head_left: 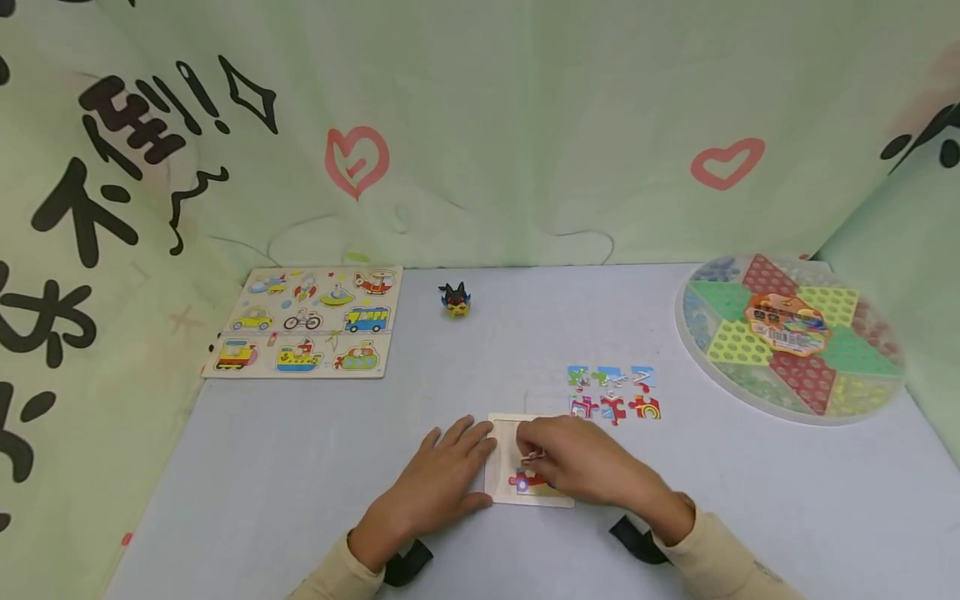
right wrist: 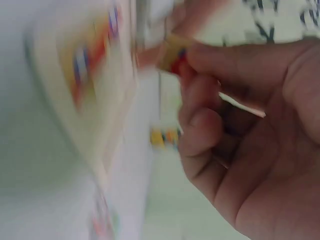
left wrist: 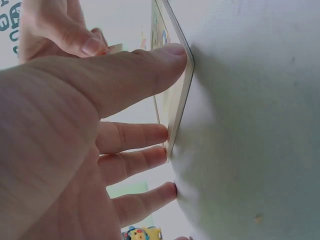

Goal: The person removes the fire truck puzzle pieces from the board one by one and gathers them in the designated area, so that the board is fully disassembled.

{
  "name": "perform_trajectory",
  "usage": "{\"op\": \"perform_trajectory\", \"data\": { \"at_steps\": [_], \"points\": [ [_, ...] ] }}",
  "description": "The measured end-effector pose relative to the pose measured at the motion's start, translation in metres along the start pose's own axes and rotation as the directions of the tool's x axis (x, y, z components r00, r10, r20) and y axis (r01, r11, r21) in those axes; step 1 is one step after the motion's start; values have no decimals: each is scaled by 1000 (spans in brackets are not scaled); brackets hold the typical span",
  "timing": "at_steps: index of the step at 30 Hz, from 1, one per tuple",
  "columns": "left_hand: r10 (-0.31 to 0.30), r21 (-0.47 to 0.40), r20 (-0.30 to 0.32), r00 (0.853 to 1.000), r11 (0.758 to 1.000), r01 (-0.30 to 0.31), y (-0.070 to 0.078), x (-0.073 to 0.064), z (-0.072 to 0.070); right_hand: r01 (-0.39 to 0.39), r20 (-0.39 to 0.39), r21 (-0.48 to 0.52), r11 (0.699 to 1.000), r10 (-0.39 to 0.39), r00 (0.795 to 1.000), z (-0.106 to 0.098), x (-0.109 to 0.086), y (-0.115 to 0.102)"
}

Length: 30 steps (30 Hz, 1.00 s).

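Observation:
A small wooden puzzle tray [head_left: 504,450] lies near the table's front, with joined picture pieces [head_left: 523,482] along its lower part. My left hand [head_left: 441,482] steadies the tray's left side; its fingers are straight, and the thumb [left wrist: 150,70] and two fingertips touch the edge. Over the tray, my right hand [head_left: 583,460] pinches a jigsaw piece [right wrist: 174,54] between thumb and fingers. That piece shows yellow, red and a bit of blue; it is held above the tray. Loose jigsaw pieces [head_left: 612,407] lie in two rows right of the tray, beyond the right hand.
A wooden vehicle puzzle board [head_left: 330,343] lies at the back left. A small black and yellow figurine [head_left: 455,300] stands at the back. The large round box [head_left: 723,379] with coloured segments occupies the right side. A printed curtain [head_left: 525,125] hangs behind the table.

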<state>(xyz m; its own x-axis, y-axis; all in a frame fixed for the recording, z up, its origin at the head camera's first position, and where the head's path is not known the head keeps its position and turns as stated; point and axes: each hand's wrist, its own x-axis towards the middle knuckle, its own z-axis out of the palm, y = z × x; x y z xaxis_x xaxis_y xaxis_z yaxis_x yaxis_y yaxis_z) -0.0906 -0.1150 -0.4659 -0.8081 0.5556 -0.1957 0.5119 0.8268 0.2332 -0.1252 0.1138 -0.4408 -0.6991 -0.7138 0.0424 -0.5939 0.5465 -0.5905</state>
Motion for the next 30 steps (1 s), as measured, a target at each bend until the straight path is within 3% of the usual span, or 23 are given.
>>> {"op": "perform_trajectory", "data": {
  "at_steps": [6, 10, 13, 20, 26, 30],
  "points": [
    [-35, 29, 23, 999, 999, 34, 5, 0, -1, -102, 17, -86, 991, 104, 994, -37, -14, 30],
    [-40, 40, 29, 999, 998, 39, 4, -1, -2, -153, 119, -91, 984, 164, 979, -39, -17, 43],
    [-39, 36, 30, 999, 999, 38, 2, -1, -2, -190, 154, -93, 977, 203, 967, -36, -16, 47],
    [-32, -27, 22, 999, 999, 32, -1, -1, -3, -243, 97, -111, 964, 254, 962, -30, -14, 48],
    [-38, -30, 9, 999, 999, 38, 0, 1, -2, -215, 35, -206, 955, 226, 973, -27, -12, 47],
    [-44, -20, 10, 999, 999, 44, 0, 1, -2, -216, 20, -215, 952, 226, 974, -26, -12, 47]
  ]
}}
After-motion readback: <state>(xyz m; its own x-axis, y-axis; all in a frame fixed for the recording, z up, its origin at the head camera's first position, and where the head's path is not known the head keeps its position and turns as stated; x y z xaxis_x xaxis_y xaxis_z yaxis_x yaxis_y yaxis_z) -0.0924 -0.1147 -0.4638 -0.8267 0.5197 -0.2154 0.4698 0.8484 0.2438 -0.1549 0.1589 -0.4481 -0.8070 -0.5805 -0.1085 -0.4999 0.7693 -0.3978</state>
